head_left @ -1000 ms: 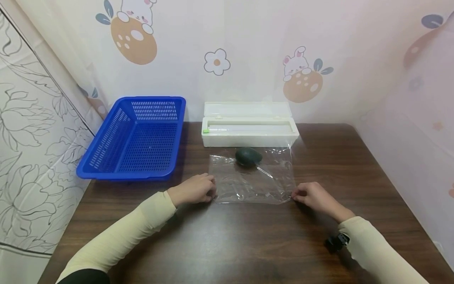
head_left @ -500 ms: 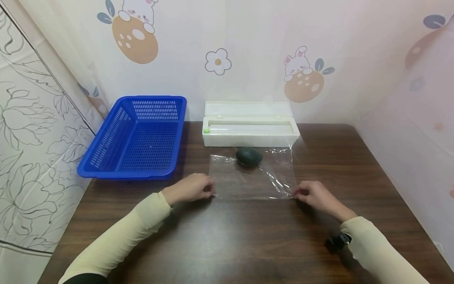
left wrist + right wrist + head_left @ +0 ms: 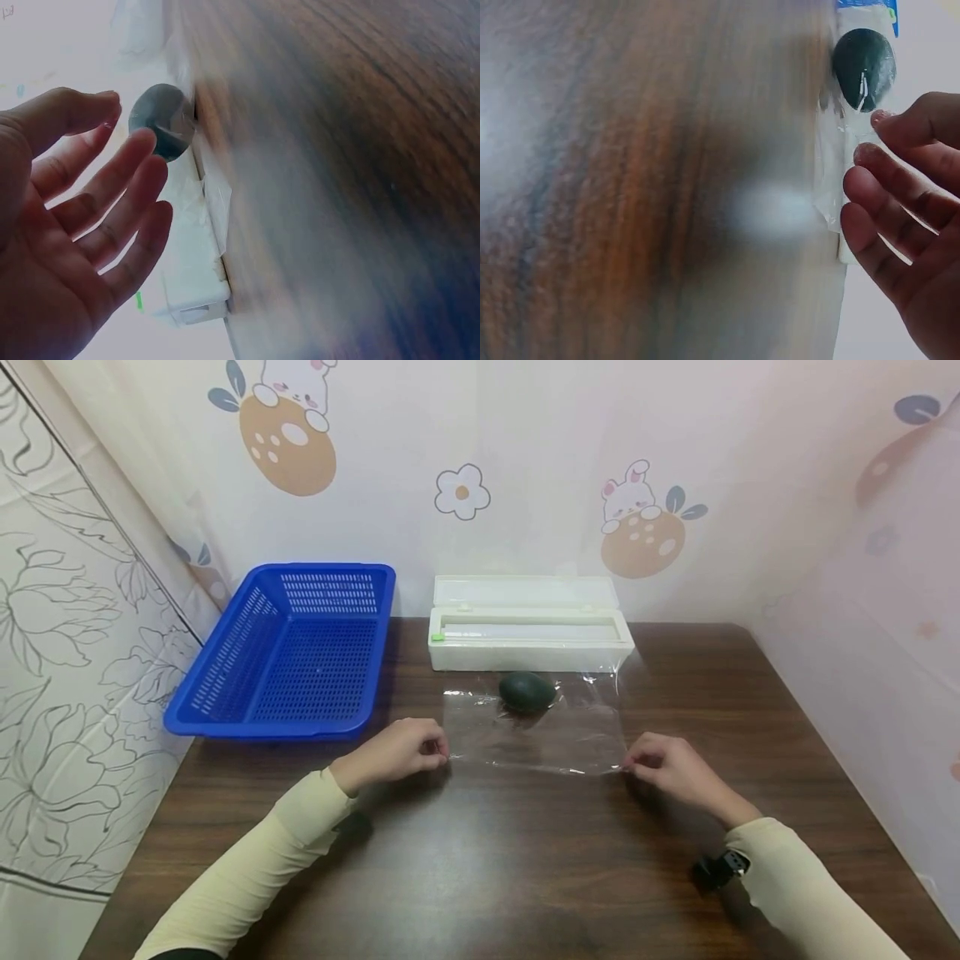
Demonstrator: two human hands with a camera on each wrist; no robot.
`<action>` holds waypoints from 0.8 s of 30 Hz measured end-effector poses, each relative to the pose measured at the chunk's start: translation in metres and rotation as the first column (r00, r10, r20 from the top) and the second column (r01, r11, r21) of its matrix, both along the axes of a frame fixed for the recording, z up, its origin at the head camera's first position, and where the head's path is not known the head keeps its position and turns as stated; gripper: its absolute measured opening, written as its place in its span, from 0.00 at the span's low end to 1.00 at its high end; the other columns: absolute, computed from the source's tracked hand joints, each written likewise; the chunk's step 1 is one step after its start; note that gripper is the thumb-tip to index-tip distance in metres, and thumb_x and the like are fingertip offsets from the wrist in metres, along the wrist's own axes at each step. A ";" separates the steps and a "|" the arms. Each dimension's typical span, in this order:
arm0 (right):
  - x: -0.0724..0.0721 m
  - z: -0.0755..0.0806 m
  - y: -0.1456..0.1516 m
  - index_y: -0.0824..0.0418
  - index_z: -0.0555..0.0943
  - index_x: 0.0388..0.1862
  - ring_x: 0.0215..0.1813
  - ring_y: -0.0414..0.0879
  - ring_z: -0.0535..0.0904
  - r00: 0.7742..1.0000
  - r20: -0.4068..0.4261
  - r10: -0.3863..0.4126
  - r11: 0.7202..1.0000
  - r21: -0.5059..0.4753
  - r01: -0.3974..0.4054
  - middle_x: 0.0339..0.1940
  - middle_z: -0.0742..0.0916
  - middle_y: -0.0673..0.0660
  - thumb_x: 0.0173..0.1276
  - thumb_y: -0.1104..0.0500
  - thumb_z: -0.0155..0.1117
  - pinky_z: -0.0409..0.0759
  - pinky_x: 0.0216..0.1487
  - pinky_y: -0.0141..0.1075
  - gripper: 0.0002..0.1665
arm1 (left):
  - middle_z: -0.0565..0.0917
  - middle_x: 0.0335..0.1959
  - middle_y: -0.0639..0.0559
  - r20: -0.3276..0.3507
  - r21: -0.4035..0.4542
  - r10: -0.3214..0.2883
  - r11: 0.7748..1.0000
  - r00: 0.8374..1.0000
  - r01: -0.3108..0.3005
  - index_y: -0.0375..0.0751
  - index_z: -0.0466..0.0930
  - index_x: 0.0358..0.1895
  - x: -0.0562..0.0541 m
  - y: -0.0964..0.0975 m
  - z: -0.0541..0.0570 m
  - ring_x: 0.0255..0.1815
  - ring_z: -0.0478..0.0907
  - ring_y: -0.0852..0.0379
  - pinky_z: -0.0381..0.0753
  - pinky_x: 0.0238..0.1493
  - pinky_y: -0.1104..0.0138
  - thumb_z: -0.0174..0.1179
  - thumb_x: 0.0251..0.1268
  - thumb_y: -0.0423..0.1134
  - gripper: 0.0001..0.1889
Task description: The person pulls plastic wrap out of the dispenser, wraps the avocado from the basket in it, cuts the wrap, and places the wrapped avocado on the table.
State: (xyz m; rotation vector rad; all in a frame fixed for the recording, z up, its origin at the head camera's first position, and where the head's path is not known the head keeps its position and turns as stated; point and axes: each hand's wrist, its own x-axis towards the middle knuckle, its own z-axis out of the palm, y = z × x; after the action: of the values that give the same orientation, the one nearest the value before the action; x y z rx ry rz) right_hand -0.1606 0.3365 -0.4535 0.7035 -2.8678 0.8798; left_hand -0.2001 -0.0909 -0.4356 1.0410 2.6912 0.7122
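A sheet of clear plastic wrap (image 3: 570,745) stretches toward me from a white wrap dispenser (image 3: 531,657). A dark green avocado (image 3: 527,692) sits at the film's far part, close in front of the dispenser. My left hand (image 3: 397,750) pinches the film's near left corner between thumb and index finger. At the near right corner my right hand (image 3: 678,770) pinches the film the same way. Both wrist views show the other fingers loosely bent, with the avocado (image 3: 163,121) beyond them. Whether film lies over the avocado as well as under it, I cannot tell.
A blue plastic basket (image 3: 352,725) stands at the back left of the brown wooden table (image 3: 480,877). The dispenser's lid (image 3: 525,589) is raised, and a green slider (image 3: 438,637) shows at its left end. Patterned curtains (image 3: 540,460) hang behind the table and along both sides.
Both hands have moved slightly away from me, the left also a little leftward. The film's near edge has shifted away from me and looks smoother. The avocado and dispenser have stayed put.
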 end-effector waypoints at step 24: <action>-0.012 0.029 0.005 0.58 0.86 0.41 0.38 0.24 0.75 0.952 0.050 -0.301 0.949 -0.088 0.304 0.40 0.89 0.58 0.69 0.58 0.64 0.72 0.39 0.20 0.06 | 0.88 0.37 0.47 0.009 0.367 0.225 0.906 0.974 -0.213 0.35 0.85 0.40 -0.009 0.007 0.010 0.39 0.83 0.54 0.85 0.45 0.63 0.63 0.62 0.31 0.05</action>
State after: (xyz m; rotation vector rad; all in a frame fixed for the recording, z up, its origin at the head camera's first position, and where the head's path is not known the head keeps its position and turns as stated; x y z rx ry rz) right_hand -0.1730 0.3414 -0.4248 0.2298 -2.8325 0.9797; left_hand -0.2091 -0.0843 -0.4254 0.8267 2.7979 1.2907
